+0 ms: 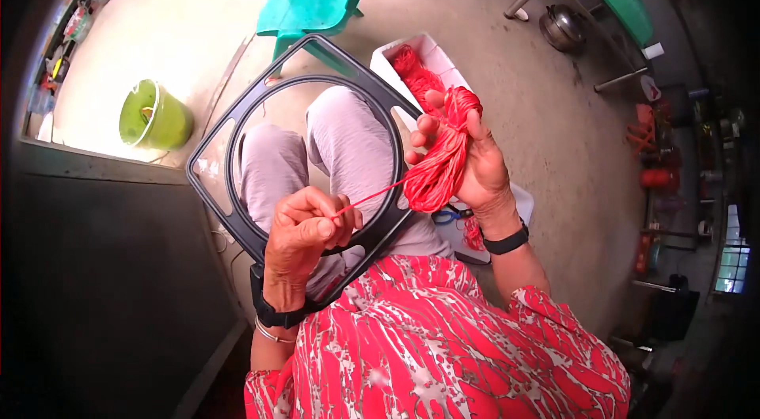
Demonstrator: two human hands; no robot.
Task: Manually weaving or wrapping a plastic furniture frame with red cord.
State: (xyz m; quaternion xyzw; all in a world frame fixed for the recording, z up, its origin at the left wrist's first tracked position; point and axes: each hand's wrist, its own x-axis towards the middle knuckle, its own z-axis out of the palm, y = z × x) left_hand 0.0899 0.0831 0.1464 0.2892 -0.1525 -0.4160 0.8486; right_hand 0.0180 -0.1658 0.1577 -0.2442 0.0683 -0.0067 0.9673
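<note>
Over a seated person's lap, the left hand (305, 231) has thumb and forefinger pinched on a red strand (372, 196), its other fingers curled inward. The strand runs straight to a skein (442, 170) held in the right hand (484, 170), whose fingers are half closed around it. Glossy and bright red, the skein is bunched at its upper end and loops into a rounded bundle below. Under the hands, a black frame (257, 101) with a round opening lies cornerwise across grey trousers (352, 130).

Just beyond, a white box (385, 75) holds more red cord (419, 75). Beside the thigh, a white tray (521, 209) carries red threads (473, 235) and a blue-handled tool (447, 216), half hidden from me but probably scissors. Farther out on the pale floor (570, 150) stand a green plastic chair (305, 7), a lidded metal pot (564, 27) and a lime-green bucket (172, 122) with something yellow inside. Dark panelling (103, 253) closes off the person's left.
</note>
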